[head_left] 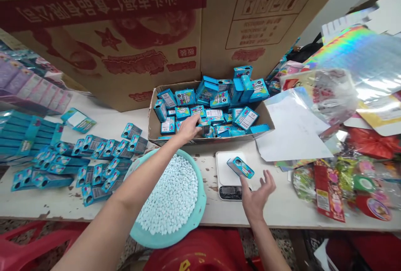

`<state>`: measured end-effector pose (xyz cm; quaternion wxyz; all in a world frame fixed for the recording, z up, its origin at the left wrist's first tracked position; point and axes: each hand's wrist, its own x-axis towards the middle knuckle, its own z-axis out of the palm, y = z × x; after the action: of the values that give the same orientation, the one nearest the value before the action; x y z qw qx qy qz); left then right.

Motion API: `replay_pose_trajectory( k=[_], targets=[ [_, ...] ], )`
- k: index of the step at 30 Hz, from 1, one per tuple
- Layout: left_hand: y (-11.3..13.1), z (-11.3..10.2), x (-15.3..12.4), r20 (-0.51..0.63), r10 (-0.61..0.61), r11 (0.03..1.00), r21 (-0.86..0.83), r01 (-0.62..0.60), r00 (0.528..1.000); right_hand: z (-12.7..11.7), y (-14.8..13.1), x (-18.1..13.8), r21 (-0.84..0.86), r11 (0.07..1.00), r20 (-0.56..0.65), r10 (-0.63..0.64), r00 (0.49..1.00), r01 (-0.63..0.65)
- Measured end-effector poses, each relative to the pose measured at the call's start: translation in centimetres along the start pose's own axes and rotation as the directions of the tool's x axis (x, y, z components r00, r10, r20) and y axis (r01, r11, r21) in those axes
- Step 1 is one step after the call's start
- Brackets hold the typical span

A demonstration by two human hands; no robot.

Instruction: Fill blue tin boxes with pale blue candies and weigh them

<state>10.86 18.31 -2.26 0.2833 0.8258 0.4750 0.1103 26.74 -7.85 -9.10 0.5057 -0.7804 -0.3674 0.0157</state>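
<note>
Atop scale, note blue box just beyond & L of R hand, w/ long axis slanting far-L to near-R. Nearer R hand than L; fingers spread, nothing gripped. W/ L hand in carton, can't tell if gripping.

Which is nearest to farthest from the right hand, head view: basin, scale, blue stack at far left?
1. Scale: just left of the right hand.
2. Basin: farther left, at the table's front edge.
3. Blue stack: far left, at the picture's edge.
</note>
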Motion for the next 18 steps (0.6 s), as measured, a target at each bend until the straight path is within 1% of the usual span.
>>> replay_pose_trajectory(
  k=[1, 2, 3, 4, 5, 6, 7, 8, 9, 10, 11, 12, 13, 14, 15, 16, 17, 18],
  targets=[
    [0.3, -0.7, -1.0, -0.112, 0.015, 0.996, -0.084, -0.024, 0.994, -0.4, -1.0, -0.2, -0.031, 0.998, -0.031, -0.056, 0.998, 0.055],
    [0.6, -1.4, -2.1, -0.221, 0.01, 0.978, -0.201, -0.056, 0.975, -0.8, -2.1, -0.3, -0.055, 0.992, -0.039, -0.111, 0.993, 0.109],
    [0.9, -2.0, -3.3, -0.304, -0.025, 0.934, -0.347, -0.086, 0.952, -1.0, -3.2, -0.5, -0.066, 0.985, -0.028, -0.164, 0.986, 0.162],
    [1.2, -2.4, -4.7, -0.333, -0.095, 0.853, -0.514, -0.096, 0.938, -1.0, -4.2, -0.7, -0.057, 0.976, -0.004, -0.209, 0.978, 0.209],
    [1.3, -2.7, -6.1, -0.29, -0.185, 0.728, -0.682, -0.068, 0.939, -0.9, -5.1, -0.9, -0.028, 0.969, 0.025, -0.246, 0.969, 0.247],
    [1.4, -2.8, -7.6, -0.191, -0.277, 0.558, -0.83, -0.003, 0.942, -0.5, -5.9, -1.2, 0.018, 0.961, 0.055, -0.275, 0.96, 0.275],
    [1.4, -2.6, -9.1, -0.053, -0.349, 0.358, -0.93, 0.08, 0.936, -0.1, -6.6, -1.6, 0.068, 0.954, 0.084, -0.296, 0.952, 0.291],
    [1.2, -2.3, -10.6, 0.089, -0.39, 0.156, -0.975, 0.16, 0.917, 0.4, -7.1, -2.0, 0.119, 0.948, 0.121, -0.308, 0.944, 0.294],
    [0.9, -1.8, -12.0, 0.204, -0.404, -0.016, -0.976, 0.216, 0.892, 1.0, -7.6, -2.5, 0.167, 0.944, 0.164, -0.311, 0.936, 0.285],
    [0.6, -1.2, -13.4, 0.282, -0.404, -0.141, -0.959, 0.245, 0.87, 1.5, -7.9, -2.9, 0.209, 0.941, 0.211, -0.309, 0.927, 0.266],
    [0.1, -0.7, -14.7, 0.325, -0.403, -0.217, -0.942, 0.255, 0.856, 2.0, -8.2, -3.4, 0.247, 0.938, 0.252, -0.303, 0.919, 0.242],
    [-0.3, -0.3, -15.8, 0.343, -0.404, -0.25, -0.933, 0.258, 0.848, 2.4, -8.5, -3.8, 0.287, 0.935, 0.287, -0.289, 0.913, 0.206],
    [-0.8, 0.0, -16.9, 0.345, -0.404, -0.244, -0.933, 0.264, 0.847, 2.7, -8.8, -4.2, 0.333, 0.93, 0.318, -0.264, 0.91, 0.154],
    [-1.2, 0.0, -17.9, 0.336, -0.397, -0.198, -0.94, 0.278, 0.854, 3.0, -9.2, -4.5, 0.383, 0.92, 0.354, -0.227, 0.907, 0.081],
    [-1.6, -0.1, -18.8, 0.317, -0.381, -0.112, -0.948, 0.297, 0.869, 3.1, -9.5, -4.7, 0.428, 0.903, 0.413, -0.178, 0.893, -0.018],
    [-1.8, -0.4, -19.6, 0.292, -0.354, 0.009, -0.949, 0.315, 0.889, 3.3, -9.9, -4.9, 0.453, 0.881, 0.503, -0.123, 0.856, -0.14],
    [-2.0, -0.7, -20.3, 0.268, -0.312, 0.15, -0.934, 0.326, 0.911, 3.4, -10.2, -5.1, 0.442, 0.857, 0.611, -0.071, 0.788, -0.266],
    [-2.2, -1.0, -20.9, 0.255, -0.261, 0.285, -0.901, 0.327, 0.931, 3.4, -10.5, -5.2, 0.393, 0.84, 0.723, -0.033, 0.69, -0.373]
  ],
)
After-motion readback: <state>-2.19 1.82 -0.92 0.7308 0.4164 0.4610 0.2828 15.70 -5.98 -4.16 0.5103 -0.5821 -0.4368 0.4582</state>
